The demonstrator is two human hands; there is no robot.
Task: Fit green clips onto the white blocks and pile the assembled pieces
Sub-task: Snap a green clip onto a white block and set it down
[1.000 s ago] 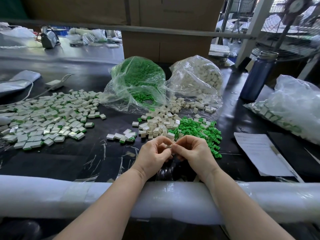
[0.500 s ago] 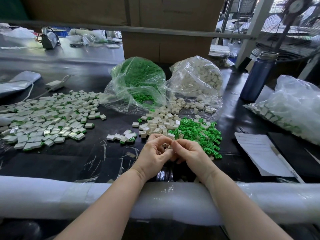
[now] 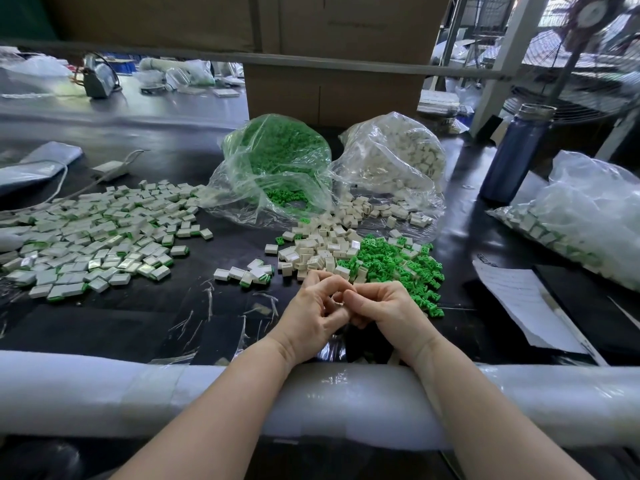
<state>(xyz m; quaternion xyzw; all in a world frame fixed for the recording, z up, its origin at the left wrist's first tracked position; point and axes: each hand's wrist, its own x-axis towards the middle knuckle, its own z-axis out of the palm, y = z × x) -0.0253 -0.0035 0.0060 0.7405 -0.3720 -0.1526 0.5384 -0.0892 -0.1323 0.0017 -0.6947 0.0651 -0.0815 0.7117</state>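
Observation:
My left hand (image 3: 313, 315) and my right hand (image 3: 388, 308) meet fingertip to fingertip near the table's front edge, pinching a small piece (image 3: 337, 299) between them; the fingers hide most of it. Just behind the hands lie loose white blocks (image 3: 318, 251) and a heap of green clips (image 3: 398, 265). A few assembled pieces (image 3: 249, 273) sit left of the hands. A wide spread of assembled pieces (image 3: 100, 233) covers the left of the black table (image 3: 121, 323).
Two open plastic bags stand behind the heaps, one of green clips (image 3: 277, 168), one of white blocks (image 3: 398, 157). A blue bottle (image 3: 516, 154), a bag of pieces (image 3: 581, 220) and papers (image 3: 519, 299) lie right. A white padded rail (image 3: 104, 393) runs along the front edge.
Both hands have stayed together at the same spot; the fingers have shifted slightly around the small piece between them.

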